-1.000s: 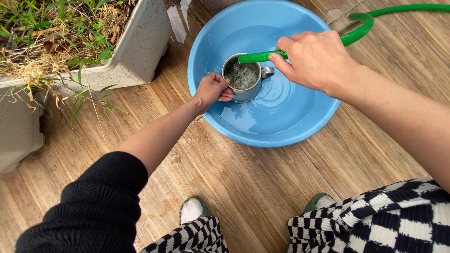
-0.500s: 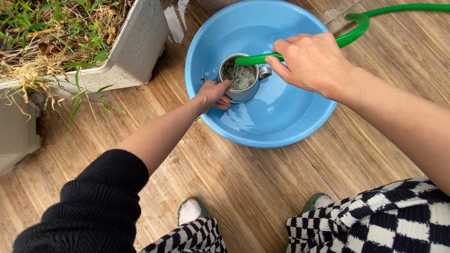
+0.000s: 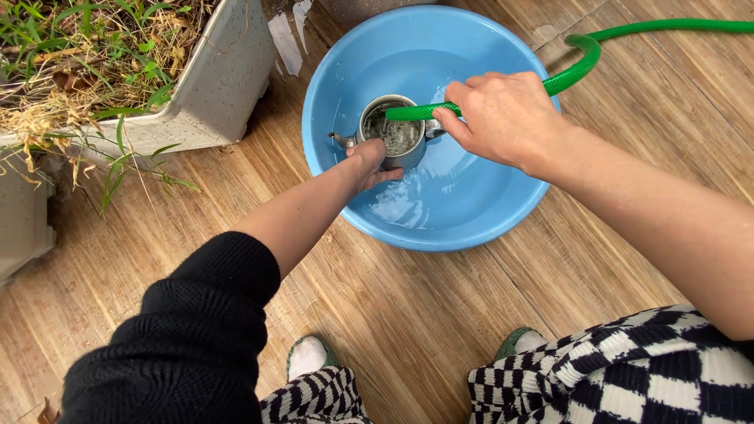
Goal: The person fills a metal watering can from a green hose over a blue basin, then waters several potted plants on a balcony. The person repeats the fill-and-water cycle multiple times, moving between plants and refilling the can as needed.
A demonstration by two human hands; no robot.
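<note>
Hose [image 3: 503, 92] gripped in my right hand [image 3: 499, 118], tip over metal pot [image 3: 393, 141]. Left hand [image 3: 369, 163] grasps pot's side, w/ pot sitting in blue basin [image 3: 479, 216].

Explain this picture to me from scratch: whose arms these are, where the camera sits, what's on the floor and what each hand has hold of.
There is no machine here: these are a person's own two arms, filmed by a camera worn on the head and looking down, so you also see checkered trousers and green shoes at the bottom. On the wooden floor stands a blue basin with some water in it. Inside it stands a small metal pot with a spout and a handle. The left hand, in a black sleeve, steadies the pot by its near side. The right hand has its grip closed on a green hose, whose end lies over the pot's mouth; the water inside looks churned. At upper left is a grey planter of grass.
</note>
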